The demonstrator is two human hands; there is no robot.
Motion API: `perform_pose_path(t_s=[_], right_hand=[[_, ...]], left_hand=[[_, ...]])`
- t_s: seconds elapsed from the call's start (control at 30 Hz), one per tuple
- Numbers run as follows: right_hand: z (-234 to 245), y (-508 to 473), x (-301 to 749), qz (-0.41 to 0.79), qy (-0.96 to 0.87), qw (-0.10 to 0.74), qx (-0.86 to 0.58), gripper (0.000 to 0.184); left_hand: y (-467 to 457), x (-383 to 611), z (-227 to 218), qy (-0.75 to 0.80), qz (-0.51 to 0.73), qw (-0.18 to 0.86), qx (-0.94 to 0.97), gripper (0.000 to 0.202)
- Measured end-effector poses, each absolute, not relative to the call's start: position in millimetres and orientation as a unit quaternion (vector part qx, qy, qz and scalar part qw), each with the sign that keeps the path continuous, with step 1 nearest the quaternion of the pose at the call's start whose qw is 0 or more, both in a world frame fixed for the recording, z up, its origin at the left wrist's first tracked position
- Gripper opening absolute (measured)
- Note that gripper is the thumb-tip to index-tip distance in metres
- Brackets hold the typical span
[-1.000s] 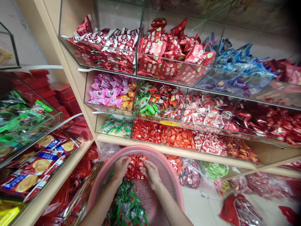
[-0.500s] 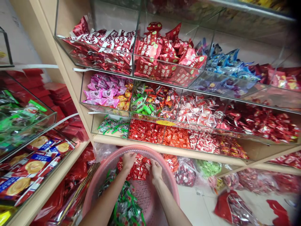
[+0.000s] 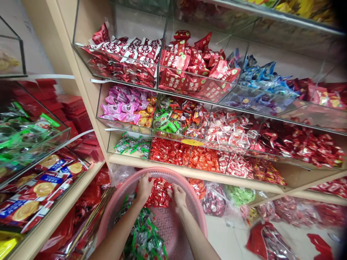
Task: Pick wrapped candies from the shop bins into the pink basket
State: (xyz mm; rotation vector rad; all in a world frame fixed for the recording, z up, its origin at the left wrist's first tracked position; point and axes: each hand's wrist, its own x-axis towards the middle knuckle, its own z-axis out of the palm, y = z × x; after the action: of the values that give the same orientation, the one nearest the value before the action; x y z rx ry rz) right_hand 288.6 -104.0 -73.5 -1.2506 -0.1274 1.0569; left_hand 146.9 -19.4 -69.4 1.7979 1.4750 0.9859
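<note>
A pink plastic basket with a perforated bottom stands low in front of the shelves. Over its far part, my left hand and my right hand have their fingers closed at either side of a cluster of shiny red wrapped candies. Whether a clear bag surrounds these candies I cannot make out. Green-and-clear wrapped candies lie in the left and near part of the basket, partly behind my left forearm.
Clear shelf bins ahead hold red candies, orange-red candies, pink packets and large red packets. Biscuit packets lie in a left bin. Bagged candies and a red bag rest on the floor to the right.
My left hand has turned slightly at the cluster's left side, exposing more red candies. The right hand stays nearly in place. The view has shifted a little.
</note>
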Motion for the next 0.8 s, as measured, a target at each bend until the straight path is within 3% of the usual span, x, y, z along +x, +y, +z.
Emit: perform_pose_path(t_s=[0.13,0.33,0.5,0.8], right_hand=[[-65,-99,287,0.462,-0.094,0.685,-0.555,0.034],[-44,-75,278,0.476,-0.134,0.655,-0.571,0.022],[-46,-68,268,0.495,-0.143,0.627,-0.584,0.020],[-82,-90,256,0.473,-0.243,0.555,-0.640,0.017]], left_hand=[[-21,124,-46,0.527,0.367,0.269,0.718,0.016],[-12,85,-18,0.603,0.217,0.066,0.765,0.031],[-7,75,-27,0.624,0.062,0.090,0.774,0.047],[-15,74,-30,0.627,0.067,0.058,0.774,0.046]])
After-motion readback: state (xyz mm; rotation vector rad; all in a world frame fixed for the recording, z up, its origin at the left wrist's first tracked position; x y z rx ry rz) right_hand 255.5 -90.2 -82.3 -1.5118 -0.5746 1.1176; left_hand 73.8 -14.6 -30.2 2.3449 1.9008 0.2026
